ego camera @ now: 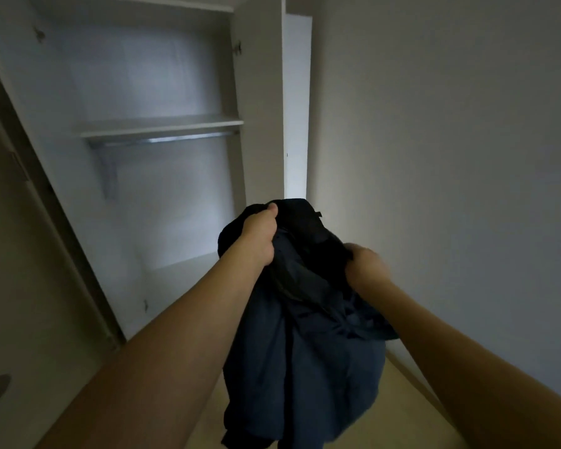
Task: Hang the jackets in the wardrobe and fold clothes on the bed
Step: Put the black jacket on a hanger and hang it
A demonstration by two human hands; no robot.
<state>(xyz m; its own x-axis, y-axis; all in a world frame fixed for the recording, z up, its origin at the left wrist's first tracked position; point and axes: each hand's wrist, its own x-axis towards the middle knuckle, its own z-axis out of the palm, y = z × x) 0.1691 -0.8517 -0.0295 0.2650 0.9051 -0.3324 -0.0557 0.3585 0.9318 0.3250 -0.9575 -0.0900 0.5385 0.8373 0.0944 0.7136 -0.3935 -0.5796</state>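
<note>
The dark blue jacket (pixel 305 335) hangs bunched in front of the open wardrobe (pixel 149 124), held high probably to reach the rail (pixel 162 140). Left hand (pixel 259 236) grips the collar area, fingers curled tight; right hand (pixel 365 265) clutches fabric too, though it's blurry.

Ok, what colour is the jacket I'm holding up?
Dark navy blue, with a black part at the top; the jacket shows in the head view, the only one.

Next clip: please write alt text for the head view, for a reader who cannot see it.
Both hands, left hand and right hand, grip a dark navy fabric jacket held up before an open white wardrobe, where a metal hanging rail runs under a white shelf.
</note>
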